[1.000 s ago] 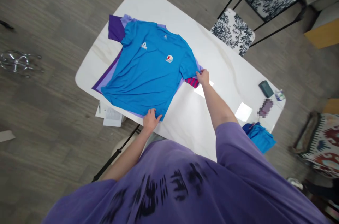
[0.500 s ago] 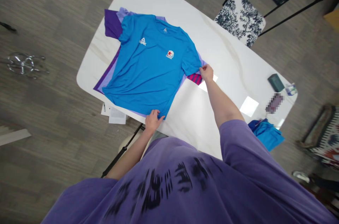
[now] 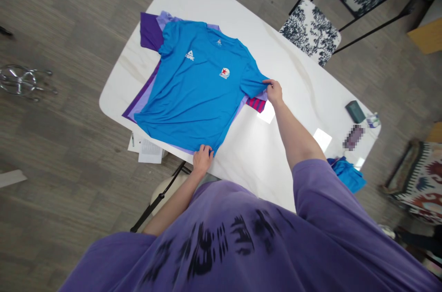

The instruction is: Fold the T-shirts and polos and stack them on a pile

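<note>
A blue T-shirt [image 3: 196,84] with white and red chest logos lies face up on the white table [image 3: 290,75], its hem toward me and some creases across its lower part. Beneath it peek out a lavender garment [image 3: 147,97], a dark purple sleeve [image 3: 150,32] at the far left and a red-and-navy striped piece [image 3: 256,104] at the right. My left hand [image 3: 203,158] pinches the hem's near right corner at the table edge. My right hand [image 3: 274,91] is closed on the end of the right sleeve, which is pulled taut.
At the table's right end are a dark green box [image 3: 355,111], a blurred-out item [image 3: 354,137] and bunched blue clothing [image 3: 348,174]. A patterned chair [image 3: 311,32] stands beyond the far edge. Papers [image 3: 150,150] show below the near left edge.
My right hand has drawn the blue sleeve outward and slightly up, stretching it straighter. The left hand keeps to the hem corner. The whole view has shifted a little.
</note>
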`<state>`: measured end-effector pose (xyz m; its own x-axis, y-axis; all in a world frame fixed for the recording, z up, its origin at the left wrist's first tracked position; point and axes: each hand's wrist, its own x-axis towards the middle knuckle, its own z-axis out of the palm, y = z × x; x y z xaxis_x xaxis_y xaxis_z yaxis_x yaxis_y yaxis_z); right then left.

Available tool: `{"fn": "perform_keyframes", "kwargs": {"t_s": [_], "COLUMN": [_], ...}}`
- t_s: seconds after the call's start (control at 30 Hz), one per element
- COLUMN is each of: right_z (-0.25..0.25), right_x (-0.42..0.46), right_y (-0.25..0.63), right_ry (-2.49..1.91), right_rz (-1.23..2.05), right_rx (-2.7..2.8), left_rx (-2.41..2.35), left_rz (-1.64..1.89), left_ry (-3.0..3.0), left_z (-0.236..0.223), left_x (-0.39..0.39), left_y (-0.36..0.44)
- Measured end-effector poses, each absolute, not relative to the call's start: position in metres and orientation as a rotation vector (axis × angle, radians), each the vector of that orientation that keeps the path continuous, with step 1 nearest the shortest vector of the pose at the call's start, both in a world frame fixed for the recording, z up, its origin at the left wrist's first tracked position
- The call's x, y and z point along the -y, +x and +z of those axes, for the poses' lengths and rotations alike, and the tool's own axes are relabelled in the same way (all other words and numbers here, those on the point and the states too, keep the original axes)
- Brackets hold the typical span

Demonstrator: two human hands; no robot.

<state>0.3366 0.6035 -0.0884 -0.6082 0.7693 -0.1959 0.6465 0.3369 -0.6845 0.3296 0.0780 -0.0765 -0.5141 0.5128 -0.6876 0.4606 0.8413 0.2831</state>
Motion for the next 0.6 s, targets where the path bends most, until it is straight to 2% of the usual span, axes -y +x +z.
{"fn": "perform_keyframes", "kwargs": {"t_s": [0.2, 0.6], "right_z": [-0.096, -0.112], "right_x": [-0.601, -0.613], "right_y": [0.329, 0.338], "right_ry": [-1.459, -1.485], "right_rz": [1.075, 0.968], "right_rx": [2.442, 2.515], "left_rx": [-2.214, -2.22], "left_rz": [0.118, 0.182], "left_ry": [0.675, 0.721], "left_z": [-0.07, -0.07], "left_x": [-0.075, -0.069], "left_y": [0.326, 0.328]}}
